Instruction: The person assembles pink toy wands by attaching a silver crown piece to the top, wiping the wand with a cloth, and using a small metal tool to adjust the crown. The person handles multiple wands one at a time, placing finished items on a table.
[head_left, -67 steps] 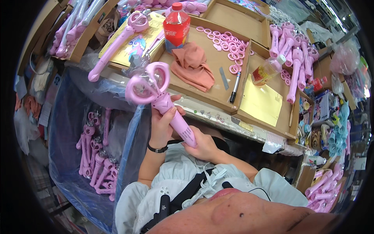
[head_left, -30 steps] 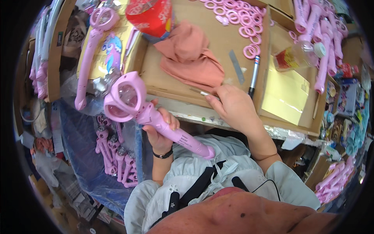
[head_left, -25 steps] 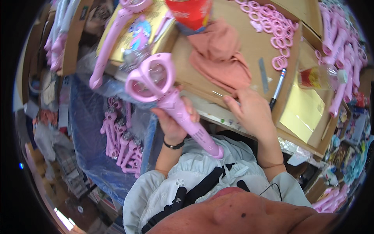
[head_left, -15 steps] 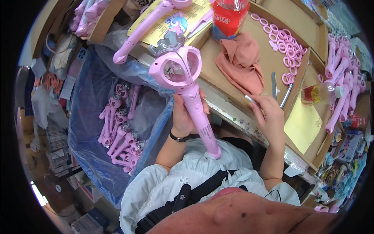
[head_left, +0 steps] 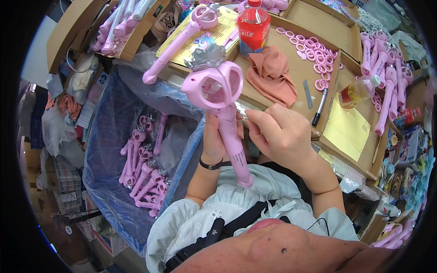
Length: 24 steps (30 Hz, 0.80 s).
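A pink toy wand (head_left: 234, 148) with a hollow round head and a silver crown (head_left: 207, 57) stands upright, tilted slightly, in front of me. My left hand (head_left: 215, 140) is wrapped around its handle just below the head. Close beside the wand's neck is my right hand (head_left: 287, 139), its thumb and forefinger pinched on a small silvery piece (head_left: 241, 110). What this piece is stays too small and partly covered to tell, and I cannot tell whether it touches the wand. A second pink wand (head_left: 175, 50) lies on a yellow printed sheet (head_left: 195, 40) behind.
A bin lined with blue plastic (head_left: 102, 136) at left holds several wands. On the cardboard tray (head_left: 291, 63) are pink rings (head_left: 318, 54), a coral cloth (head_left: 271, 77), a red-labelled bottle (head_left: 253, 29), a metal strip (head_left: 308, 94) and a marker (head_left: 320, 108). Wands (head_left: 391, 86) pile at right.
My right hand has moved left from over the tray's edge to the wand's neck, carrying the small silvery piece. The left hand keeps its hold. The whole view has shifted slightly.
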Each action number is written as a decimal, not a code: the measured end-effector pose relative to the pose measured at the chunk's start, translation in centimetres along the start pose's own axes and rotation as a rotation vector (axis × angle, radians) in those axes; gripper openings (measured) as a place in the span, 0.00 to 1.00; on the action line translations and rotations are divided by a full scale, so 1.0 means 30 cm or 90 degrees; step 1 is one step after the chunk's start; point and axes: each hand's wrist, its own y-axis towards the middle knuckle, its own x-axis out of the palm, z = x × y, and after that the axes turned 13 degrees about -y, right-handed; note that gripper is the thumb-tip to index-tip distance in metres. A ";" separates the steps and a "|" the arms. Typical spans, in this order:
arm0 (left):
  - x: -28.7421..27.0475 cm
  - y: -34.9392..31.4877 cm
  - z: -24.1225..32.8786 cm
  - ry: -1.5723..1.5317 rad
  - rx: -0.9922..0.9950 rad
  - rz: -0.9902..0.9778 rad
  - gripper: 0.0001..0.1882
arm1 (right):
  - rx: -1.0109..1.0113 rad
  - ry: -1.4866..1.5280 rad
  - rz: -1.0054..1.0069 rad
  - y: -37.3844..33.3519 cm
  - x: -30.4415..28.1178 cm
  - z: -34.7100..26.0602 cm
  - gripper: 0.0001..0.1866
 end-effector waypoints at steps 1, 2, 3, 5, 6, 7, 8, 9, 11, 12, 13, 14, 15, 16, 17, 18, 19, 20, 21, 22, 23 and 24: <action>0.005 -0.005 0.005 0.036 0.013 0.008 0.24 | -0.001 -0.015 -0.002 -0.005 -0.007 -0.002 0.12; 0.009 -0.010 0.011 0.070 0.025 0.015 0.22 | 0.002 -0.010 -0.007 -0.013 -0.015 0.001 0.11; 0.012 -0.013 0.017 0.082 0.002 -0.008 0.22 | 0.005 -0.006 -0.012 -0.023 -0.021 0.006 0.11; 0.009 -0.013 0.043 0.090 -0.035 -0.061 0.22 | 0.046 0.023 -0.034 -0.051 -0.029 0.024 0.09; 0.008 -0.015 0.048 0.097 -0.056 -0.065 0.22 | 0.083 0.049 -0.050 -0.070 -0.028 0.028 0.08; 0.006 -0.017 0.051 0.127 -0.087 -0.051 0.23 | 0.118 0.076 -0.068 -0.090 -0.024 0.032 0.07; 0.003 -0.019 0.051 0.143 -0.111 -0.038 0.24 | 0.159 0.115 -0.069 -0.111 -0.017 0.035 0.06; 0.000 -0.023 0.048 0.160 -0.136 -0.025 0.24 | 0.204 0.132 -0.087 -0.131 -0.007 0.036 0.06; -0.005 -0.029 0.038 0.197 -0.159 0.008 0.29 | 0.278 0.169 -0.093 -0.168 0.014 0.034 0.07; -0.006 -0.035 0.031 0.220 -0.162 0.021 0.30 | 0.271 0.130 -0.092 -0.188 0.019 0.028 0.07; -0.006 -0.042 0.025 0.243 -0.165 0.034 0.31 | 0.264 0.091 -0.090 -0.206 0.025 0.021 0.07; -0.006 -0.049 0.019 0.256 -0.165 0.044 0.32 | 0.263 0.052 -0.090 -0.221 0.030 0.014 0.07; -0.006 -0.053 0.017 0.260 -0.152 0.038 0.32 | 0.253 0.045 -0.079 -0.233 0.036 0.009 0.07; -0.005 -0.058 0.015 0.265 -0.144 0.037 0.32 | 0.249 0.038 -0.070 -0.243 0.041 0.004 0.06; -0.004 -0.061 0.015 0.269 -0.136 0.036 0.33 | 0.230 0.035 -0.051 -0.250 0.045 0.003 0.06; -0.003 -0.063 0.017 0.281 -0.126 0.028 0.33 | 0.298 0.120 -0.068 -0.254 0.051 0.005 0.07; -0.002 -0.065 0.021 0.294 -0.116 0.021 0.33 | 0.371 0.221 -0.089 -0.256 0.056 0.009 0.07; 0.000 -0.066 0.026 0.307 -0.104 0.013 0.33 | 0.429 0.322 -0.104 -0.256 0.060 0.014 0.06; 0.001 -0.067 0.030 0.321 -0.102 0.012 0.34 | 0.510 0.402 -0.126 -0.256 0.062 0.020 0.06; 0.001 -0.068 0.035 0.335 -0.099 0.010 0.34 | 0.438 0.333 -0.106 -0.258 0.062 0.022 0.06; 0.002 -0.070 0.038 0.347 -0.094 0.002 0.34 | 0.374 0.271 -0.107 -0.258 0.061 0.025 0.06; 0.001 -0.070 0.040 0.341 -0.100 0.003 0.35 | 0.329 0.199 -0.124 -0.260 0.059 0.027 0.05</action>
